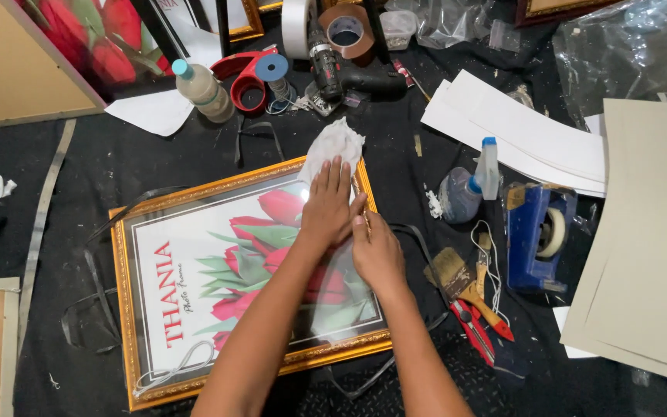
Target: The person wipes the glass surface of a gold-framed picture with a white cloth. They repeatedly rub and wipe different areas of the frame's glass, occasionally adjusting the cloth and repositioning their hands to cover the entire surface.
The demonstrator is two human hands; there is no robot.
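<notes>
Both forearms reach up from the bottom edge over a gold picture frame (218, 189) lying flat on the black table (117, 162), with red tulips behind its glass. I see my left hand (328, 210) spread flat on the glass, fingers straight and open, fingertips pressing a crumpled white cloth (333, 145) that sits on the frame's top rail. My right hand (377, 253) lies just beside it, touching its edge, fingers loosely curled and holding nothing I can make out. Right of the frame sit a spray bottle (466, 189), a paintbrush (461, 282) and a blue tape dispenser (538, 235).
</notes>
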